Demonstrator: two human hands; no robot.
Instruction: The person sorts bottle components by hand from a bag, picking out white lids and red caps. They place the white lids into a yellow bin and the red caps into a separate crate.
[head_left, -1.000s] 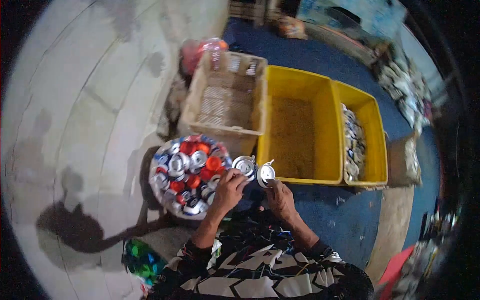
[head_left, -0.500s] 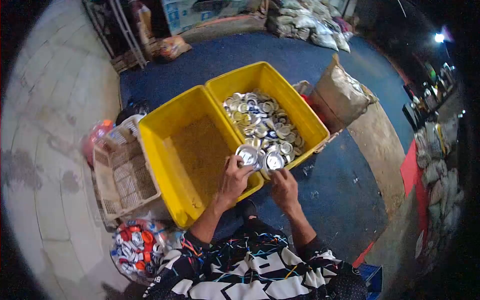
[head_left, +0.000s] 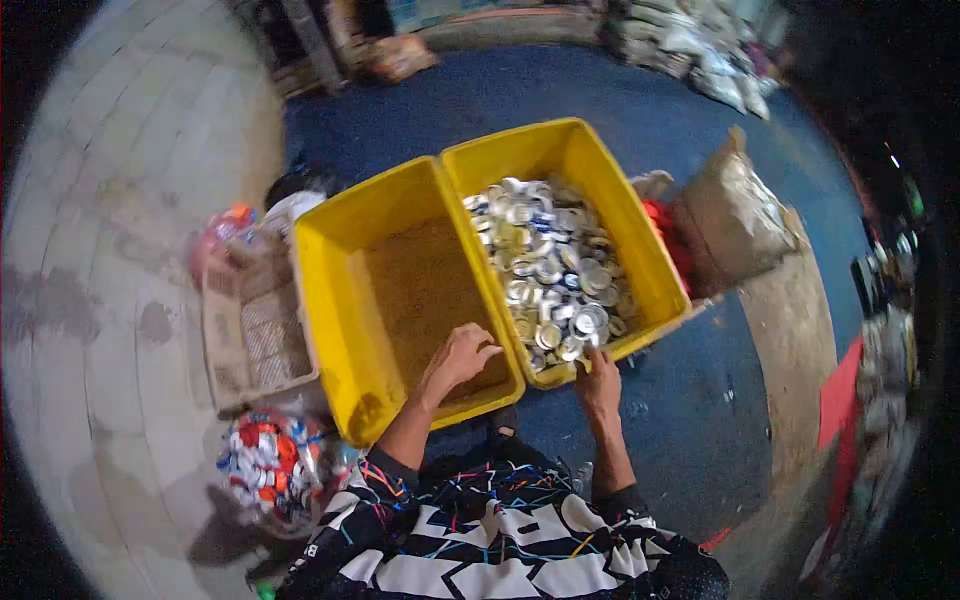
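Two yellow bins stand side by side. The left yellow bin (head_left: 345,300) has a brown bottom with almost nothing on it; the right yellow bin (head_left: 625,220) holds a heap of round metal lids (head_left: 545,260). My left hand (head_left: 465,355) hovers over the near right part of the left bin, fingers apart and holding nothing visible. At the near rim of the right bin, my right hand (head_left: 598,378) has its fingertips on a shiny round lid (head_left: 589,321) at the front of the heap.
A pale plastic crate (head_left: 265,350) sits left of the bins, with a clear bag of red, white and blue caps (head_left: 272,462) below it. Right of the bins stands a bulging sack (head_left: 735,225). More sacks (head_left: 690,50) are piled at the back.
My left hand no longer holds a lid and has opened. My right hand has moved slightly right and down, with its lid now over the heap. The whole view has shifted.
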